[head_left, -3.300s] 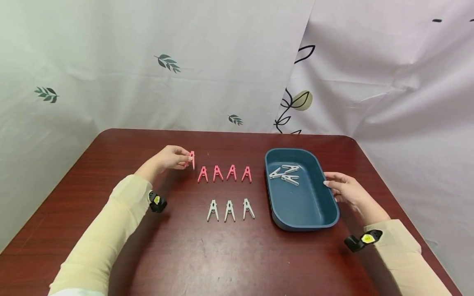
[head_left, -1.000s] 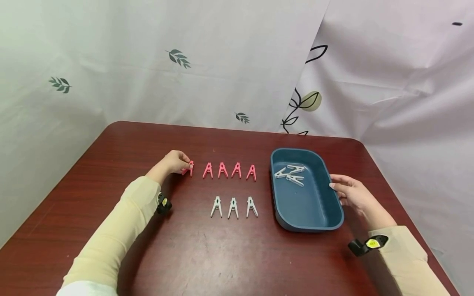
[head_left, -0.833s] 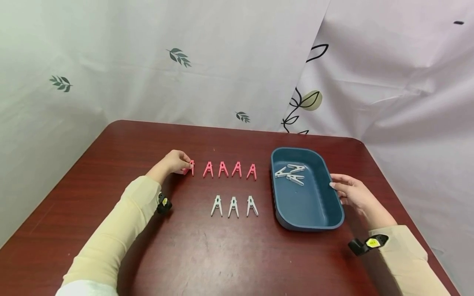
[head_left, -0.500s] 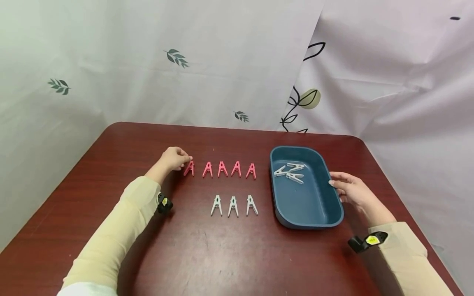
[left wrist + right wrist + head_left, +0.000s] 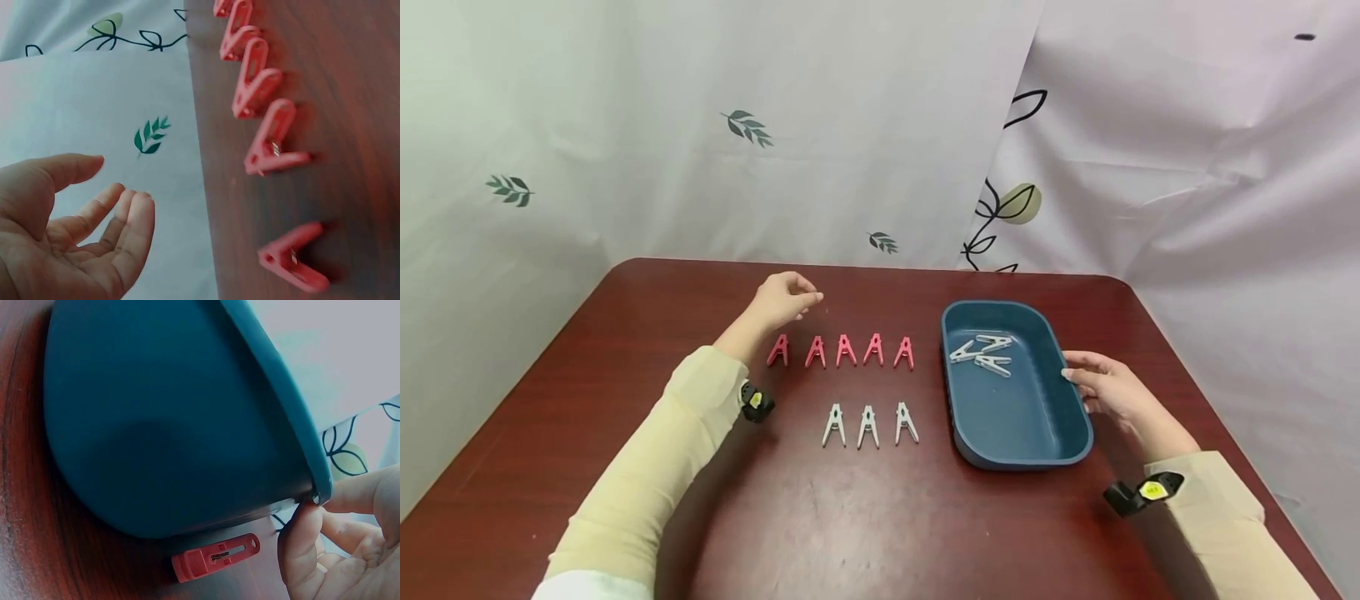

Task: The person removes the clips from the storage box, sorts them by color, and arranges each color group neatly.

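Where five red clips [image 5: 844, 342] line the centre of the frame, above three white clips [image 5: 868, 416], setting down the leftmost appears finished; another pick-up would call for lowering parted fingertips onto a single clip. Just above the row, the left hand [image 5: 781, 301] holds nothing, thumb and loosely curved fingers slightly apart. At right of the frame, the right hand [image 5: 1103, 387] pinches the rim of a tray [image 5: 1017, 463] with three more white clips inside. Unlike half a second ago, the left hand is off the leftmost clip, higher and farther right; the rows and tray keep their places.
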A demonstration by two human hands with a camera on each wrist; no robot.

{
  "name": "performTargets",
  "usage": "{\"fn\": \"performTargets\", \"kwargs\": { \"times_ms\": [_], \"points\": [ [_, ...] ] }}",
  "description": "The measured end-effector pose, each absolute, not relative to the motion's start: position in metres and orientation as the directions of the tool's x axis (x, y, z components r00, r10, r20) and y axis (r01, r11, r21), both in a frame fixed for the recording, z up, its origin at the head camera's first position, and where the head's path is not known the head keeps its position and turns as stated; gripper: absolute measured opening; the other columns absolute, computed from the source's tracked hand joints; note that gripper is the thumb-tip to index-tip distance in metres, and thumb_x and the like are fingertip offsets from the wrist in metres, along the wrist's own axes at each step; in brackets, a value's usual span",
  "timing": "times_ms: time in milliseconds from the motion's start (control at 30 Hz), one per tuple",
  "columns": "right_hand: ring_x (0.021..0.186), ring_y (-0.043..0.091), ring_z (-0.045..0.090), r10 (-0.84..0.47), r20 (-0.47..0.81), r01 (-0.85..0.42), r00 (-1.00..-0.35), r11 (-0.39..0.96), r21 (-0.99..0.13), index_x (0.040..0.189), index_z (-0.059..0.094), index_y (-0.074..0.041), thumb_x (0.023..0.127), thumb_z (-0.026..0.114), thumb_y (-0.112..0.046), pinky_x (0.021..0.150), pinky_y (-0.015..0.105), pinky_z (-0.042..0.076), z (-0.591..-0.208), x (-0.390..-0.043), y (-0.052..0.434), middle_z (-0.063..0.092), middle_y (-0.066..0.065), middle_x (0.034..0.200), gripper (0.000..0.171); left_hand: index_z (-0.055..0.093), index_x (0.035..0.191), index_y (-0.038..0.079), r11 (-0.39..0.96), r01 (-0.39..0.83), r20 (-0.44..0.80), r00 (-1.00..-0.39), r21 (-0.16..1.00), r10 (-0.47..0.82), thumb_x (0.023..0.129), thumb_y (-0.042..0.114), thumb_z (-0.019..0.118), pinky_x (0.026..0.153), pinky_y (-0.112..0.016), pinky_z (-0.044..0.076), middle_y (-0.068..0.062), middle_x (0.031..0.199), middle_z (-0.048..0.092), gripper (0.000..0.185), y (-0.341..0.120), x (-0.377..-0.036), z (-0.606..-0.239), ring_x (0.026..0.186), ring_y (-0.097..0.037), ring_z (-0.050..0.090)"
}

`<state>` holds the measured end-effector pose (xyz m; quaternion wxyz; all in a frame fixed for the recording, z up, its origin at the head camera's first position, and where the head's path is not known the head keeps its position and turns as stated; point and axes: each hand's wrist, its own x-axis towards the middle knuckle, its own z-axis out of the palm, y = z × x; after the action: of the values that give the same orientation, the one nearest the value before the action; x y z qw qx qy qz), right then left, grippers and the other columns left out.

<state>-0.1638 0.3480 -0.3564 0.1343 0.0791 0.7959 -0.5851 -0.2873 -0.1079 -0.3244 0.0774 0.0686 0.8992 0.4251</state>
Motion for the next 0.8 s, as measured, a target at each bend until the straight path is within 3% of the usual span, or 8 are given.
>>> {"fn": "performTargets", "kwargs": {
  "times_ms": [300, 667, 800],
  "points": [
    [0.066, 0.005, 0.061, -0.039, -0.319, 0.291, -0.947, 0.319, -0.902, 0.142, 0.03, 0.006, 0.097, 0.053, -0.019, 0.058, 0.026, 0.053, -0.357, -0.165, 0.348, 0.066, -0.013, 0.078, 0.056, 0.058, 0.114, 0.002, 0.574, 0.137, -0.009, -0.97, 0.807, 0.244, 0.094, 0.023, 0.058, 0.078, -0.038, 0.052, -0.018, 0.11, 0.064, 0.029, -0.071, -0.292, -0.315, 0.089, -0.028, 0.061],
    [0.067, 0.006, 0.062, -0.04, -0.318, 0.287, -0.947, 0.334, -0.898, 0.142, 0.029, 0.007, 0.098, 0.052, -0.021, 0.06, 0.027, 0.053, -0.358, -0.165, 0.348, 0.066, -0.013, 0.079, 0.057, 0.06, 0.111, 0.003, 0.514, 0.213, 0.041, -0.945, 0.831, 0.325, 0.093, 0.021, 0.06, 0.082, -0.04, 0.051, -0.015, 0.109, 0.064, 0.026, -0.026, -0.296, -0.317, 0.094, -0.027, 0.063],
    [0.067, 0.006, 0.062, -0.027, -0.316, 0.288, -0.949, 0.338, -0.896, 0.14, 0.035, 0.004, 0.097, 0.053, -0.021, 0.06, 0.028, 0.054, -0.358, -0.164, 0.349, 0.066, -0.013, 0.079, 0.052, 0.061, 0.11, 0.004, 0.513, 0.253, 0.054, -0.927, 0.82, 0.371, 0.092, 0.021, 0.061, 0.079, -0.038, 0.052, -0.014, 0.105, 0.066, 0.024, -0.007, -0.294, -0.319, 0.091, -0.026, 0.064]
  ]
}}
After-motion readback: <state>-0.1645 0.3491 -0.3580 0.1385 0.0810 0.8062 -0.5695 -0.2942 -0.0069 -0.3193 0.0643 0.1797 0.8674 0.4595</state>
